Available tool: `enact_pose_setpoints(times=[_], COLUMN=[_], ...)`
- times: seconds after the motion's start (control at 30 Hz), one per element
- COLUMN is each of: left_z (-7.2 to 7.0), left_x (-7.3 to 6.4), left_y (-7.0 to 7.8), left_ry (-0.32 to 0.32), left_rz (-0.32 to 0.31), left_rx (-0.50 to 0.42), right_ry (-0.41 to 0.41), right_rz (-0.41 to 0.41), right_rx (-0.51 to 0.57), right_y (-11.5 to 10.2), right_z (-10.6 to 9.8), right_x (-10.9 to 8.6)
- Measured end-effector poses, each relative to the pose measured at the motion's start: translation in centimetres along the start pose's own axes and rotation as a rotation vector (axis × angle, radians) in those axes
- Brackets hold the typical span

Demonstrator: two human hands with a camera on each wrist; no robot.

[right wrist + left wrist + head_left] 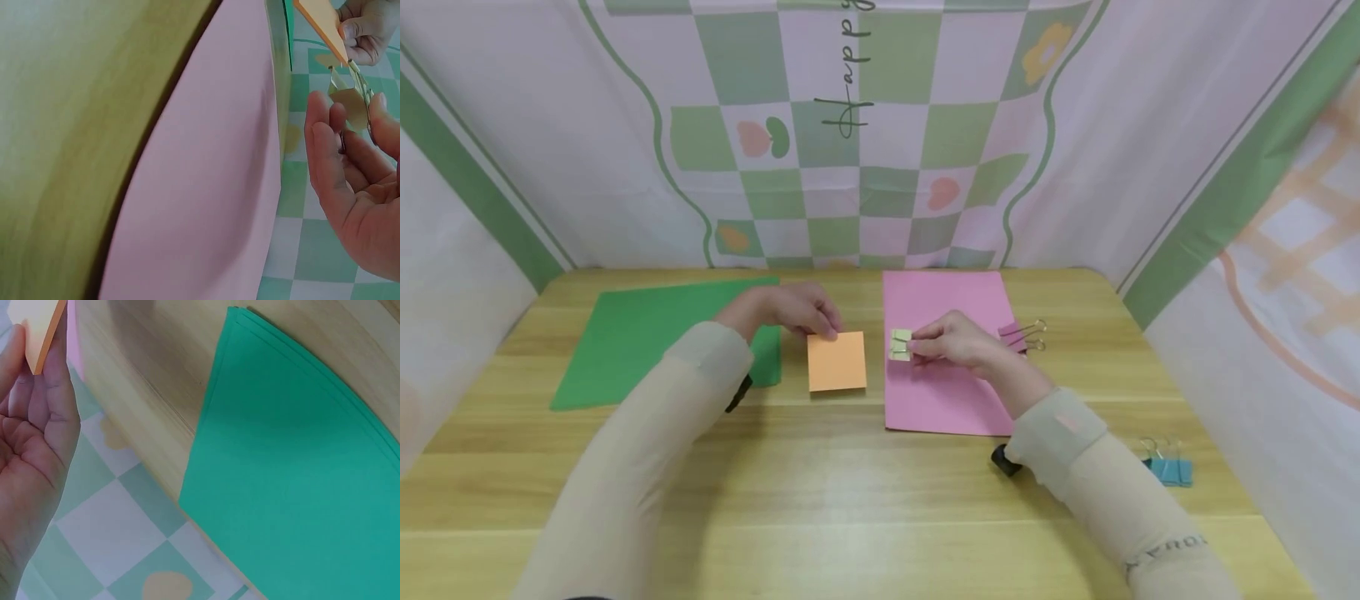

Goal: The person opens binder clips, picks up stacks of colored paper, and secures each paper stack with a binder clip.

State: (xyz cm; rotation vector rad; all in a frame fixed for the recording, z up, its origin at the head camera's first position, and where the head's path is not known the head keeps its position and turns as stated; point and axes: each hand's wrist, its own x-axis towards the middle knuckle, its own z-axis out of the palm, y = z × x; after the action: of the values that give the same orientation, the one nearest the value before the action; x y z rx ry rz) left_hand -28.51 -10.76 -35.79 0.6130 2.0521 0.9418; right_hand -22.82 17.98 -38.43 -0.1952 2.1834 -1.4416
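My left hand (801, 308) pinches an orange sticky-note pad (837, 362) by its far left edge, between thumb and fingers. The pad is held up between the two paper stacks, its square face toward the head camera. To its right, my right hand (958, 343) grips a pale yellow binder clip (900, 345) by its handles. In the head view a small gap separates clip and pad. The right wrist view shows the clip (351, 106) just below the pad's edge (325, 25); whether they touch there I cannot tell.
A stack of green paper (655, 333) lies at the left, a pink stack (951, 400) under the right hand. A magenta binder clip (1013, 336) is at the pink stack's right edge. Blue binder clips (1172, 472) lie at the table's right. A checkered curtain (827, 183) hangs behind.
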Motion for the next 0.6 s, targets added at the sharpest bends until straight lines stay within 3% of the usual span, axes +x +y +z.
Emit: enact_pose_setpoints(times=[0.6], left_z=[-0.2], left_x=[-0.2], left_y=[0.2], left_ry=[0.006], left_rz=[0.006], left_rx=[-0.015], right_ry=[-0.043], right_rz=[0.040], right_rx=[0.011], right_y=[-0.8], right_z=[2.2], right_x=[1.4])
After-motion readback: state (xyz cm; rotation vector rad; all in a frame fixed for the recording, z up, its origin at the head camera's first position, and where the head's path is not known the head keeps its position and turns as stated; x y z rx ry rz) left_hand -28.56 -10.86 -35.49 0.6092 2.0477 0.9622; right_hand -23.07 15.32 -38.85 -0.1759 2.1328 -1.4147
